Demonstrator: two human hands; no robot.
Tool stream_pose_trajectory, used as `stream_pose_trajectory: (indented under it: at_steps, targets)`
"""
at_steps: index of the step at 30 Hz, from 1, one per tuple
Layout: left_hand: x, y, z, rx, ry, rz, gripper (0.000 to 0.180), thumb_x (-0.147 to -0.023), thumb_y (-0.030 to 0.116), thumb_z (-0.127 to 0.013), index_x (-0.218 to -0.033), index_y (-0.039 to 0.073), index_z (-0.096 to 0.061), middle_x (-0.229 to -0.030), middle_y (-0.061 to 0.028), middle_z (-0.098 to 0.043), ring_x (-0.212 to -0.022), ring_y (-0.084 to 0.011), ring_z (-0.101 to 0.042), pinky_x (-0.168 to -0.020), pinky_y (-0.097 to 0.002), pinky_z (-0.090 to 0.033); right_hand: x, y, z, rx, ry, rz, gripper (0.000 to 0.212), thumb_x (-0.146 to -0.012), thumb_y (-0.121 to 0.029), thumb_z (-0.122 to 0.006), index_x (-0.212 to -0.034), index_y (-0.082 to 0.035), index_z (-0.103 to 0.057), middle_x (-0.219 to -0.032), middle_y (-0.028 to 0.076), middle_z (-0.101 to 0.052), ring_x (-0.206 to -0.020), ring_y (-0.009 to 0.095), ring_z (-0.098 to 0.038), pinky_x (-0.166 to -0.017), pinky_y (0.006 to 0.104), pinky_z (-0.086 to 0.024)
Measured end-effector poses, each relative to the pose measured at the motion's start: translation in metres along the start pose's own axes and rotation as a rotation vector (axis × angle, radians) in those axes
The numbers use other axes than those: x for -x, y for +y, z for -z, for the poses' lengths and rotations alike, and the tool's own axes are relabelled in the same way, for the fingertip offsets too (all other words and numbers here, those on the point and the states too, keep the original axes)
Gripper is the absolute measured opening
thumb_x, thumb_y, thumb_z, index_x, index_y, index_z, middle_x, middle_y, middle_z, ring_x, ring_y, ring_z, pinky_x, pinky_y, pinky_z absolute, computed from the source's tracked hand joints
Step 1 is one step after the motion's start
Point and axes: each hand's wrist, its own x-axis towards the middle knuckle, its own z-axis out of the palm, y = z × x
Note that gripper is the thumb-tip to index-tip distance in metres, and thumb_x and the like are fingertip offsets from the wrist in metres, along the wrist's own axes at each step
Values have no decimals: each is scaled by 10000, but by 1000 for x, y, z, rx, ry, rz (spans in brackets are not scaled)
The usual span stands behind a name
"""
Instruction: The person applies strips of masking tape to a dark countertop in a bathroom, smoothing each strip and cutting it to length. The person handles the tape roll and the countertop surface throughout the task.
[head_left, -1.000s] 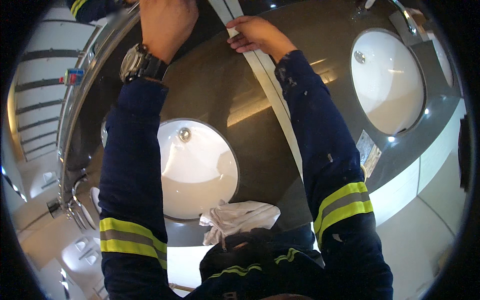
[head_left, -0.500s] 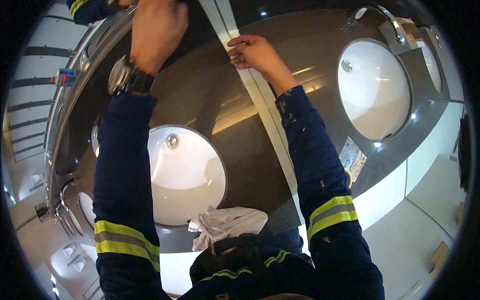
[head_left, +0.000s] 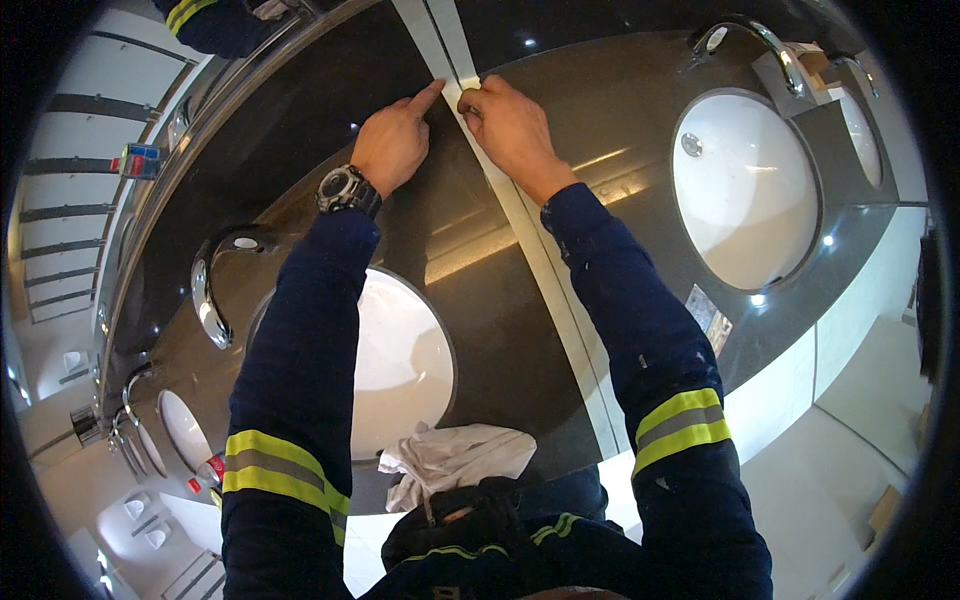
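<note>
**Where both hands meet on the tape strip: position record**

While the strip of pale tape (head_left: 520, 215) is laid across the dark countertop (head_left: 620, 130), its long axis is seen to run from the front edge near the person's body, between the two sinks, away to the back wall, where it is carried on upward.

- Left hand (head_left: 393, 143): set just left of the strip at its far end, forefinger stretched out with the tip pressed on or right at the tape's edge; the other fingers are curled. Nothing is gripped. A wristwatch (head_left: 345, 188) is worn on this wrist.
- Right hand (head_left: 512, 128): laid directly on the strip, fingers bent and pressed down; whether the tape is pinched or merely pressed flat cannot be told.
- Relation: both hands are placed at the same far point of the strip, fingertips almost touching; the right is the one lying on the tape, the left beside it. The whole nearer length of the strip lies toward the body from the hands.
- Nearby: white sink (head_left: 400, 365) to the left, second white sink (head_left: 745, 190) to the right, crumpled white rag (head_left: 455, 460) at the front edge.
</note>
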Motion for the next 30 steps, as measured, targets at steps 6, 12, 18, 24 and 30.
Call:
stream_pose_trajectory:
  at_steps: [6,12,18,24,30]
  targets:
    - [-5,-19,3,-50,-61,-89,635,-920,65,-526,-1543,180,-487,-1212,-225,-705,-1054,-388,-694,-936,-469,-563,3,-8,-3,-112,99,-9,107,-935,-183,-704,-1017,-129,-746,-1063,81,-660,-922,320,-699,-812,441,-560]
    - [-8,-26,2,-86,-92,-159,655,-916,51,-522,-1556,183,-476,-1148,-220,-717,-1021,-386,-701,-912,-472,-565,6,-11,-2,-150,110,-10,133,-935,-182,-712,-1051,-126,-747,-1064,95,-653,-940,323,-708,-837,453,-578]
    - [-12,-19,5,-197,-152,-115,660,-908,66,-523,-1557,184,-485,-1037,-201,-732,-948,-372,-719,-844,-470,-578,12,-11,-5,-144,126,-5,127,-938,-195,-715,-1053,-152,-747,-1053,90,-650,-930,327,-707,-815,454,-577]
    - [-11,-24,-1,-224,-102,-128,662,-903,81,-517,-1555,188,-488,-1024,-205,-738,-944,-360,-729,-844,-467,-584,9,-12,-10,-128,127,-6,126,-942,-205,-714,-1053,-158,-747,-1052,80,-653,-934,321,-707,-800,458,-574]
    - [-16,-19,3,-254,-164,-116,705,-883,66,-547,-1568,215,-468,-993,-197,-751,-893,-363,-737,-792,-471,-592,9,-7,-14,-100,148,8,136,-971,-234,-687,-1069,-158,-745,-1033,51,-653,-836,272,-698,-762,441,-550]
